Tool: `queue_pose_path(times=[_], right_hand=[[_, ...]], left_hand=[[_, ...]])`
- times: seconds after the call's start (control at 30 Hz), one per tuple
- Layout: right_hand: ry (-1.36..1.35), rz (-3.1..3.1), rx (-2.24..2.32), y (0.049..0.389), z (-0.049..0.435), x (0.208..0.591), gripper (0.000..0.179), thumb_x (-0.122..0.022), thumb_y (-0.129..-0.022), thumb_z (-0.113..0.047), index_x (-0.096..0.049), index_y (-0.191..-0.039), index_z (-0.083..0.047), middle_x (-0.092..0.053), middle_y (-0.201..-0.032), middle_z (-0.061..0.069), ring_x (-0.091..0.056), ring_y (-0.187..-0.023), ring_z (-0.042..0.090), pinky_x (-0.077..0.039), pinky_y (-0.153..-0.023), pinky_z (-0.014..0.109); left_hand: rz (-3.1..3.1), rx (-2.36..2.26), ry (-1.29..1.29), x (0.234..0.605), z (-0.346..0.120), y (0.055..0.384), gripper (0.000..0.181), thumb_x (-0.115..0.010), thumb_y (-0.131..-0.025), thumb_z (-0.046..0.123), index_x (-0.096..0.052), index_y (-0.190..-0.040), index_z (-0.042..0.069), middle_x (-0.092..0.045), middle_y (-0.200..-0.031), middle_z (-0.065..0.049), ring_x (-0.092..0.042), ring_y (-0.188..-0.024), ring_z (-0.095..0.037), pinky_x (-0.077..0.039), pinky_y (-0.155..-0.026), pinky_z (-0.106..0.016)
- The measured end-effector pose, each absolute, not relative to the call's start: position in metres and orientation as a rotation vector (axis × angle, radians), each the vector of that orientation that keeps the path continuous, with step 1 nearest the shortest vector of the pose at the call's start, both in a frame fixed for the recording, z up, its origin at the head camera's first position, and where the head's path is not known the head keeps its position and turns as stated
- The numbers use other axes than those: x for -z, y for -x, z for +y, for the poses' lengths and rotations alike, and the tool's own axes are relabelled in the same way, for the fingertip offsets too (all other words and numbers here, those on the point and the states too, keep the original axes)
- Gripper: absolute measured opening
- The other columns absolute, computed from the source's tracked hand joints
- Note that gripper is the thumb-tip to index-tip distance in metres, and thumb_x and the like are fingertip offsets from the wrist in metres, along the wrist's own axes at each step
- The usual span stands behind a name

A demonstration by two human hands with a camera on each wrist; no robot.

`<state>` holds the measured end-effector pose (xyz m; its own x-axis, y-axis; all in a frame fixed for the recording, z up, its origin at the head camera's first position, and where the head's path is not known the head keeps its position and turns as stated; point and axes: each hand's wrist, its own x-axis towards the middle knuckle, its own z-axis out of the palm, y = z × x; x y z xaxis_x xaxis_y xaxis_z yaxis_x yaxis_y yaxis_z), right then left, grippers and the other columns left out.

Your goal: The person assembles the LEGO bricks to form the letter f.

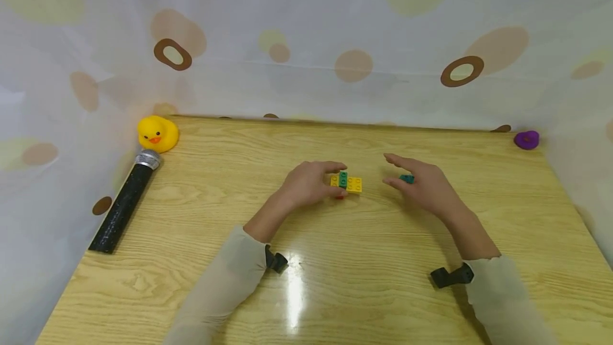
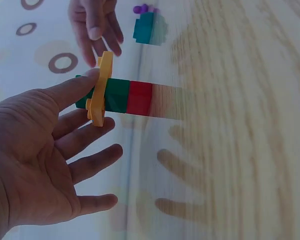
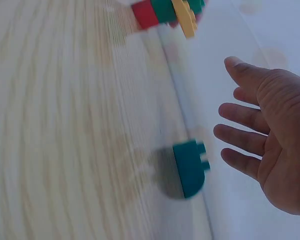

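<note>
A small stack of toy building blocks [image 1: 355,184] has a red block [image 2: 140,98] at its base, green blocks [image 2: 117,95] and a long yellow block [image 2: 98,107] across it. My left hand [image 1: 311,183] holds the stack near its top between thumb and index finger, the other fingers spread out. To the right, my right hand [image 1: 423,184] hovers with thumb and fingers apart and nothing between them. Close by it, a teal block [image 3: 189,169] with a rounded end and studs sits on the table; the right hand partly hides it in the head view.
A yellow rubber duck [image 1: 158,134] sits at the back left corner, with a black microphone [image 1: 124,204] lying in front of it. Near the back right corner is a small purple object [image 1: 527,140]. A patterned curtain [image 1: 306,41] encloses the wooden table [image 1: 364,281] at the back and sides.
</note>
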<state>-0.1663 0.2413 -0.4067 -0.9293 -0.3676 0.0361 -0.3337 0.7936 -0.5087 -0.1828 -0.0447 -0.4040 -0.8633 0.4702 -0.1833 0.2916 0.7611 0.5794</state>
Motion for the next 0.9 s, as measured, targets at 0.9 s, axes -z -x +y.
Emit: queue_pose_path(times=[0.9], right_hand=[[0.369, 2.858, 0.66, 0.167, 0.296, 0.425, 0.054, -0.063, -0.102, -0.034, -0.053, -0.148, -0.008, -0.051, -0.149, 0.026, -0.045, -0.137, 0.052, -0.037, -0.108, 0.067]], left_hand=[[2.68, -0.77, -0.511, 0.409, -0.042, 0.182, 0.054, -0.073, -0.091, 0.049, -0.061, -0.141, 0.032, -0.07, -0.131, 0.002, -0.058, -0.076, -0.014, -0.043, -0.057, -0.027]])
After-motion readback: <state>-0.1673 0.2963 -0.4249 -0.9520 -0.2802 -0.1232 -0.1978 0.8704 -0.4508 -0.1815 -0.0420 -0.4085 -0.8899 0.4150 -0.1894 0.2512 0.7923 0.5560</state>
